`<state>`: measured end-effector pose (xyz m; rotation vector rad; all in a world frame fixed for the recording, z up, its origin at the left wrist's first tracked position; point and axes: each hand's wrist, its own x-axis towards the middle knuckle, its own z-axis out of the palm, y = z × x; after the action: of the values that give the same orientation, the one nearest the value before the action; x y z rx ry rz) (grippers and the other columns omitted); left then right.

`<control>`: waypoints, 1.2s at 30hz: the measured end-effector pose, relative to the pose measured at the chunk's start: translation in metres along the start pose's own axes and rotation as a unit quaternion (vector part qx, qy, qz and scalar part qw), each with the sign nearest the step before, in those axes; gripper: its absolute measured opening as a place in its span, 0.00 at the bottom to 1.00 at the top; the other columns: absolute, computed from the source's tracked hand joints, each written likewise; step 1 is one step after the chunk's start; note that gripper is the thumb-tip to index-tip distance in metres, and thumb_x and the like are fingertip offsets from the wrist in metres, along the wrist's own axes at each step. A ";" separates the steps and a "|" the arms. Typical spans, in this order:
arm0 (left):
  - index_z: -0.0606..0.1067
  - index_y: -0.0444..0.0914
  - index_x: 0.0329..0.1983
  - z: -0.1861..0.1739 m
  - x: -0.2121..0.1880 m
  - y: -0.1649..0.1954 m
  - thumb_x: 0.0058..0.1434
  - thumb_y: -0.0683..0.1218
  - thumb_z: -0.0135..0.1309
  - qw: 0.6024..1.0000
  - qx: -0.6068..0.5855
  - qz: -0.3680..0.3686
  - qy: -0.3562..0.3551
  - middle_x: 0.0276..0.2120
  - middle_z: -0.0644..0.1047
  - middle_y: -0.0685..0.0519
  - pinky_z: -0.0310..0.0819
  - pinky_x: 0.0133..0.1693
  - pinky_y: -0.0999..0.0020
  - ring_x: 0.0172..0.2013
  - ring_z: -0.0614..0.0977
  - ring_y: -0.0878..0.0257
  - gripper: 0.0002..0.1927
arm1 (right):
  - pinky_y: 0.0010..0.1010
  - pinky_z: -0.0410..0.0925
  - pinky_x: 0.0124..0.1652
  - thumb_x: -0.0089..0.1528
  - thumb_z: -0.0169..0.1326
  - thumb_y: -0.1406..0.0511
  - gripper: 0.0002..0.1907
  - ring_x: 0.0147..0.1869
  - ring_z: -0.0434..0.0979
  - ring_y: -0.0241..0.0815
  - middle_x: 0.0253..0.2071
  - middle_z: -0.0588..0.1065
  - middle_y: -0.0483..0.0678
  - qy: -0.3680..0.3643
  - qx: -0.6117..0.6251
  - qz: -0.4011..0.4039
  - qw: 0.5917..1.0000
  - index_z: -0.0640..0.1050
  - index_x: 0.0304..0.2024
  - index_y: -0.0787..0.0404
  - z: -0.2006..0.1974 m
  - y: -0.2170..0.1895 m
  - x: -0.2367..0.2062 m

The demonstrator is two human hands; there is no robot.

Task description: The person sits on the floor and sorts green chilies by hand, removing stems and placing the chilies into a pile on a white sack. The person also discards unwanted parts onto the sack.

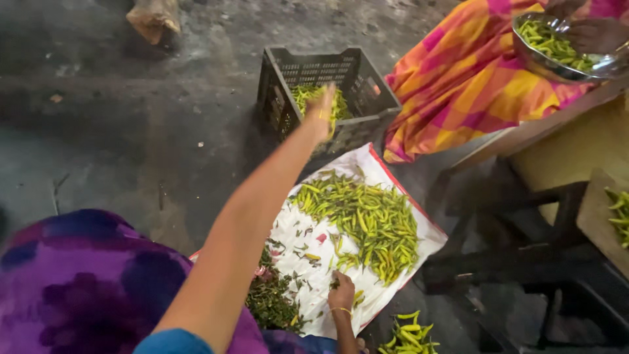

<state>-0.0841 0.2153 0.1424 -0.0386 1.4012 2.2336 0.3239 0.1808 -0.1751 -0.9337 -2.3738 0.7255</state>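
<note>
Green chillies (367,219) lie in a long heap across a white sheet (308,262) spread on the dark floor (118,144), and more fill the bottom of a black plastic crate (367,85) just beyond the sheet's far edge. A smaller pile of dark stems and trimmings (272,303) sits at the near corner of the sheet, and a few loose chillies (409,335) lie off it on the floor to the right.

The person's left hand (322,111) is stretched out over the crate, fingers loosely curled; it looks to me as though it is letting chillies go or has a few in its grip, but I cannot tell which from here. The right hand (341,294) rests low on the sheet, fingertips bunched on something small beside the heap.

What worries me is the reach. The crate stands well away from the body, so anything dropped short would land on the gritty floor between crate and sheet instead of inside. The stem pile is close to the heap, and a careless sweep of the right hand could mix the waste back in.

A second person in an orange and pink garment (472,78) sits near the crate holding a steel bowl (557,65) of chillies; a knock from the outstretched arm seems unlikely but possible.
</note>
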 end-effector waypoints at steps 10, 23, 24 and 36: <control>0.76 0.42 0.25 -0.181 -0.193 -0.207 0.60 0.48 0.56 0.877 0.446 -0.097 -0.150 0.22 0.76 0.51 0.68 0.22 0.59 0.23 0.77 0.60 0.09 | 0.39 0.74 0.45 0.55 0.60 0.69 0.08 0.42 0.83 0.51 0.35 0.82 0.53 0.002 -0.065 0.191 0.979 0.85 0.36 0.59 -0.014 -0.037 -0.020; 0.81 0.30 0.37 -0.130 -0.274 -0.098 0.55 0.44 0.58 0.868 0.316 -0.057 -0.379 0.30 0.83 0.39 0.82 0.32 0.58 0.32 0.86 0.48 0.12 | 0.37 0.74 0.37 0.62 0.57 0.49 0.22 0.35 0.83 0.45 0.32 0.83 0.51 0.135 0.097 0.094 0.982 0.84 0.42 0.61 -0.082 -0.138 0.071; 0.81 0.30 0.37 -0.128 -0.275 -0.095 0.56 0.44 0.60 0.866 0.345 0.013 -0.361 0.30 0.82 0.39 0.80 0.32 0.58 0.31 0.85 0.50 0.11 | 0.38 0.75 0.37 0.62 0.57 0.49 0.23 0.35 0.83 0.47 0.33 0.83 0.51 0.128 0.150 0.073 0.978 0.83 0.42 0.61 -0.090 -0.145 0.073; 0.82 0.37 0.41 -0.099 -0.276 -0.093 0.74 0.48 0.49 0.880 0.113 0.097 -0.450 0.29 0.82 0.47 0.82 0.30 0.64 0.25 0.84 0.62 0.14 | 0.32 0.73 0.40 0.69 0.55 0.56 0.19 0.37 0.81 0.39 0.34 0.83 0.55 -0.004 0.069 -0.049 0.996 0.84 0.46 0.67 -0.227 -0.196 0.146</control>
<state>0.1740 0.0539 0.0953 1.1153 1.1139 1.7785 0.2750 0.2302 0.1513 -0.7521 -2.3240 0.8438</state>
